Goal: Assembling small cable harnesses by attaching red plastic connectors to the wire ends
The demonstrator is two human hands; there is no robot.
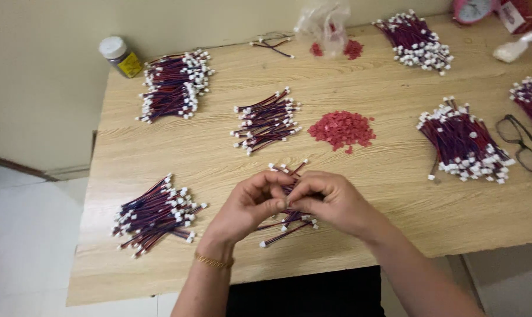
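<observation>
Hands met low-centre over the wooden table (395,199), fingertips pinched together on one small wire lead. Left hand (248,205) came up from the bottom edge, wrist bent slightly inward, gold bracelet (213,261) on it, thumb and fingers curled closed around the lead's end. Right hand (330,202) came in from lower right, forearm angled across the table edge, fingers folded tight, thumb against index at the same spot. Exact part under the fingertips was too small to make out. Small pile of red-and-blue wire leads (286,226) with white connectors lay directly under the hands, partly covered. Pile of small red plastic pieces (342,129) sat just beyond the hands, well apart from them. Bundle of leads (154,214) lay left of the left hand, another bundle (267,120) beyond centre, a bigger one (173,85) at far left beside a white-capped jar (118,56). Further bundles sat at right (462,141) and far top (415,41). Black-framed glasses (521,144) lay at the right edge, clear plastic bag (324,20) at the far side.
</observation>
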